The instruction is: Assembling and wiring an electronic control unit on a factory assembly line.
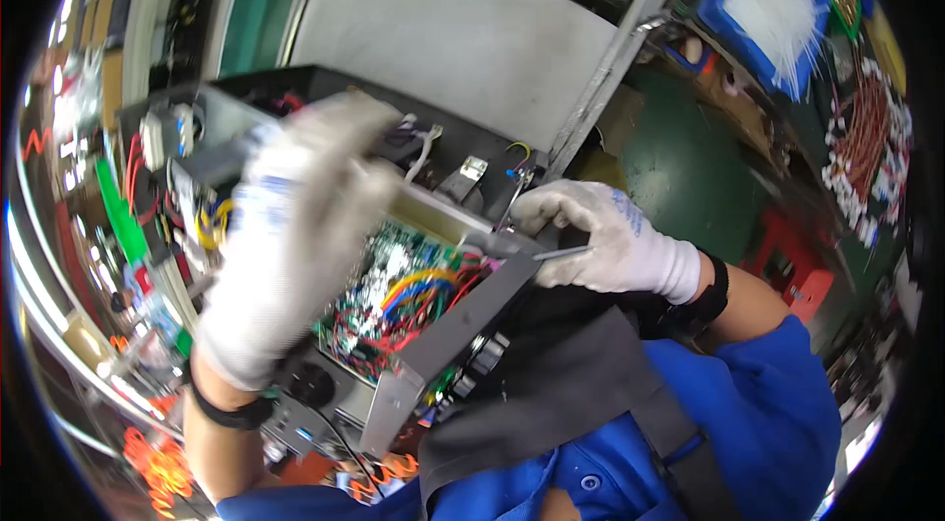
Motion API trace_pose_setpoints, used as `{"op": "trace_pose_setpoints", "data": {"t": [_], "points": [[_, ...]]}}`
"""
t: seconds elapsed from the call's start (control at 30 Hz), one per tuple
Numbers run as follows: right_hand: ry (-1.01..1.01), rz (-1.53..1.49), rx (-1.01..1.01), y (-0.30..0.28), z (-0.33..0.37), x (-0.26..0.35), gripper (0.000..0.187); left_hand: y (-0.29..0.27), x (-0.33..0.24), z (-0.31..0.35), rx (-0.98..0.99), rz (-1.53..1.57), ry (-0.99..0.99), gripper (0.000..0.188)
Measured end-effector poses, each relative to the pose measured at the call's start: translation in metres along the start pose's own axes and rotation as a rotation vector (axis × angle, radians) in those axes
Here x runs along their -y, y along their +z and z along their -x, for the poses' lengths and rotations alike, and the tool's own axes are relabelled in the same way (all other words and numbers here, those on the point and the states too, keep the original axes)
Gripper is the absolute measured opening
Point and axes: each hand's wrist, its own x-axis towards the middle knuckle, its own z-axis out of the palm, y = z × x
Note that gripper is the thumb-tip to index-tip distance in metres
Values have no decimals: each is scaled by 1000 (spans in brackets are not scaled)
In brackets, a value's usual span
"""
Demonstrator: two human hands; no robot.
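My left hand (pixel 295 235), in a white glove, is smeared by motion above an open metal equipment case. Its fingers are too blurred to read, and it covers part of the case. Below it lies a green circuit board (pixel 394 260) with bundled red, blue and yellow wires (pixel 418 294) over it. My right hand (pixel 605 237), also gloved, is at the right corner of the case. Its thumb and fingers close on the edge of a dark grey metal panel (pixel 463 324), which forms the side nearest me. A white cable (pixel 425 155) and a small metal part (pixel 468 174) sit farther back.
Behind the case is a light grey metal surface (pixel 453 38). At upper right, a blue tray (pixel 724 4) holds thin white strips, with bundled red wires (pixel 866 132) beside it. A red stool (pixel 795 265) stands at right. Orange coiled hose (pixel 157 467) hangs at lower left.
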Motion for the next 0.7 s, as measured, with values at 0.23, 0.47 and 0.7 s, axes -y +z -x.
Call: {"op": "trace_pose_setpoints", "data": {"t": [0.23,0.47,0.7], "points": [[89,293,41,-3,14,-7,55,4,17,224,-772,290,-659,35],[373,458,-126,-32,52,-19,44,284,-8,448,-257,78,-1264,11],[506,669,-240,-32,66,23,39,507,-40,447,-501,437,-1244,48]]}}
